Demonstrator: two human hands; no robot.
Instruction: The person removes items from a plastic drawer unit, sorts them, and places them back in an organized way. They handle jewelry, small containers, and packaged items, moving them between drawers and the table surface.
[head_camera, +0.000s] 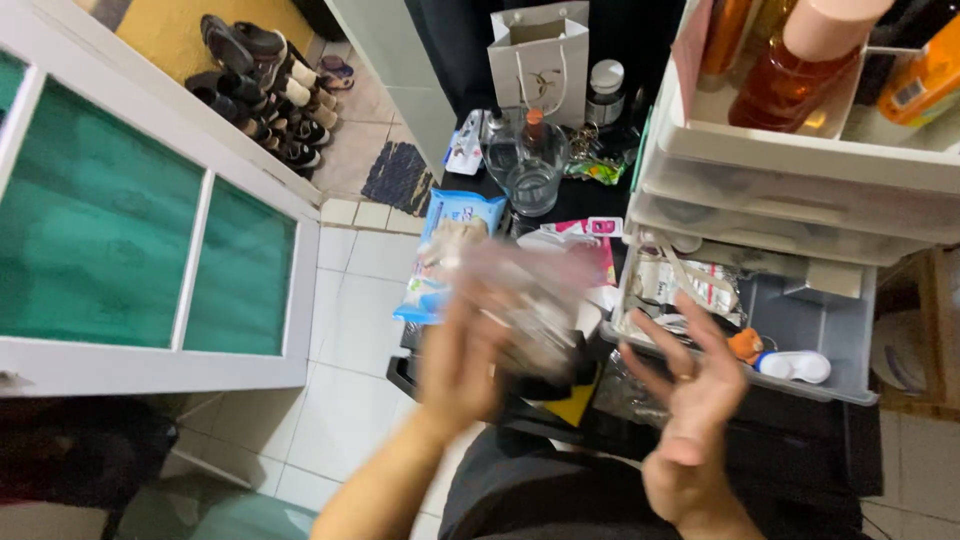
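Note:
My left hand (462, 362) is raised over the dark table and grips a clear, crinkly plastic bag (530, 290) that is blurred by motion. My right hand (688, 390) hangs open to the right of it, fingers spread, palm turned inward, a ring on one finger. It holds nothing and hovers in front of an open grey drawer (800, 325) that holds small packets and a white and orange item. A blue and white packet (447, 250) lies on the table just behind the bag.
A clear glass (533, 170) and a white paper gift bag (540, 55) stand at the back. A white drawer unit (800, 170) topped with amber bottles fills the right. Left, a white-framed green glass door (150, 240) and shoes (265, 85) on the tiled floor.

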